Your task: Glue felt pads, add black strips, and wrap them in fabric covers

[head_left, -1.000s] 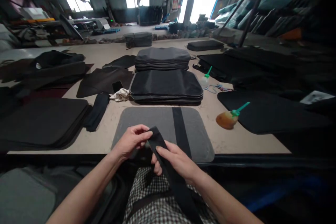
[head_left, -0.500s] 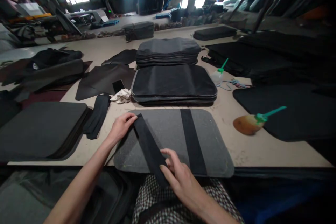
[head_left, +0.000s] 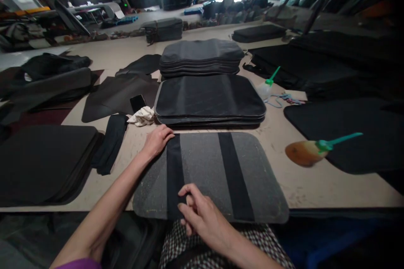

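Note:
A grey rounded panel point(head_left: 202, 168) lies flat at the table's front edge, with two black fabric strips across it. My left hand point(head_left: 158, 139) is at the panel's far edge, its fingers closed on the far end of the left black strip point(head_left: 175, 164). Over the near part of that strip hovers my right hand point(head_left: 202, 214), open, thumb and forefinger apart with nothing between them. The right black strip point(head_left: 235, 176) lies flat from far edge to near edge, untouched by either hand.
Directly behind the panel stands a stack of black panels point(head_left: 210, 96). A bottle of amber liquid point(head_left: 303, 153) with a green spout lies to the right. On the left are folded black strips point(head_left: 110, 143), a crumpled white cloth point(head_left: 142, 116), a phone point(head_left: 137, 103) and dark panels point(head_left: 47, 164).
The left strip has gone from slanting toward my lap to lying flat and straighter across the panel. My right hand has let go of its near end and moved slightly left.

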Tool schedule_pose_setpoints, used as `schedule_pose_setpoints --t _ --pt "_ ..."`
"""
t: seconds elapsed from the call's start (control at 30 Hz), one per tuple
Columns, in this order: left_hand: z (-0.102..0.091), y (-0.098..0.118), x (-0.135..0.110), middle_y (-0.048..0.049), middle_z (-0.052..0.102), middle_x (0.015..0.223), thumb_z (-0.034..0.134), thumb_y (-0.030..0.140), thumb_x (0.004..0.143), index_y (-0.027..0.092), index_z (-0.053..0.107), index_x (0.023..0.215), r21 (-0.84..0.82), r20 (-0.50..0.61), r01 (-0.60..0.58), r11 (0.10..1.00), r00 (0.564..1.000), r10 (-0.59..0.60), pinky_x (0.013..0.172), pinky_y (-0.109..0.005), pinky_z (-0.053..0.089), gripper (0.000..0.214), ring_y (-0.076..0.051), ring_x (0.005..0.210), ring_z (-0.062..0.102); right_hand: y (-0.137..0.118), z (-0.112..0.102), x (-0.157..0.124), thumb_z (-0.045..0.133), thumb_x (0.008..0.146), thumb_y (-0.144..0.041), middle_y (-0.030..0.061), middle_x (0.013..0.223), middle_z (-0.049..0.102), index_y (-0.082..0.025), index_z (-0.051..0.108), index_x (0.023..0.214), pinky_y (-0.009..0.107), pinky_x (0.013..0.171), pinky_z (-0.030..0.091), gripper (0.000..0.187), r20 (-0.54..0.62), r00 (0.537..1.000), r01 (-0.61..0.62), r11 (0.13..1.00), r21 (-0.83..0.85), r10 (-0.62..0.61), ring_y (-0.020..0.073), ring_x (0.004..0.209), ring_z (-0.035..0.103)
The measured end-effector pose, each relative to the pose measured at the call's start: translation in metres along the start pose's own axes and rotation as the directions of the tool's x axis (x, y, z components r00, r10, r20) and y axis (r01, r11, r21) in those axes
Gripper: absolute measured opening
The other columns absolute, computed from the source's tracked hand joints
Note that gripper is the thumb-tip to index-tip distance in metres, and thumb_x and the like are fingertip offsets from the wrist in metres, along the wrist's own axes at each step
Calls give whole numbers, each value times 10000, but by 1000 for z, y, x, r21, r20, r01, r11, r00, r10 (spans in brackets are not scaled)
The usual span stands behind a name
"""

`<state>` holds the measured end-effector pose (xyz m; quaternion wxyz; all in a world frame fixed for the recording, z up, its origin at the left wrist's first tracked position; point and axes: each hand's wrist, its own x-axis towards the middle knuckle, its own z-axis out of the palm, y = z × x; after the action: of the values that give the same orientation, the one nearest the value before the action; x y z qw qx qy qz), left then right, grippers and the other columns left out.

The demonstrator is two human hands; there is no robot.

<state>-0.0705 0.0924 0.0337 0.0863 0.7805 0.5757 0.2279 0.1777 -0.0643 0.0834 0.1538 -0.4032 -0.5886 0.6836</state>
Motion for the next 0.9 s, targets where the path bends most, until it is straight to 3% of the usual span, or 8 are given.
schedule_pose_setpoints --t 0.13,0.33,0.63,0.9 --pt "-1 -3 -2 -59 649 994 523 391 1026 220 691 980 19 -14 -26 999 1000 26 839 -327 482 244 -207 968 606 1 0 -1 464 1023 -339 -109 639 462 -236 470 1136 234 630 486 153 -1 1000 8 999 -41 -8 121 585 646" --pt "-2 -5 -15 -85 671 1281 532 370 1027 222 648 1008 66 -3 -106 992 994 106 1008 -455 415 188 -262 1198 557 3 -4 -10 426 1048 -327 -93 670 469 -230 515 1168 230 672 454 178 73 997 24 979 -204 -9 111 626 655" --pt "-4 3 -20 -67 713 1176 513 373 1040 218 626 1024 154 13 -136 979 991 136 994 -469 350 192 -252 1134 582 11 -8 -13 408 1030 -256 -1 788 683 -208 538 1231 262 714 430 245 137 991 61 915 -398 -7 154 731 660" --pt "-5 8 -21 -75 716 1100 498 346 1048 202 621 1027 200 7 -185 962 982 188 978 -465 346 190 -248 1084 583 19 -7 -6 425 987 -215 -33 663 593 -187 559 1180 242 600 367 237 157 987 81 909 -410 -18 140 627 615"
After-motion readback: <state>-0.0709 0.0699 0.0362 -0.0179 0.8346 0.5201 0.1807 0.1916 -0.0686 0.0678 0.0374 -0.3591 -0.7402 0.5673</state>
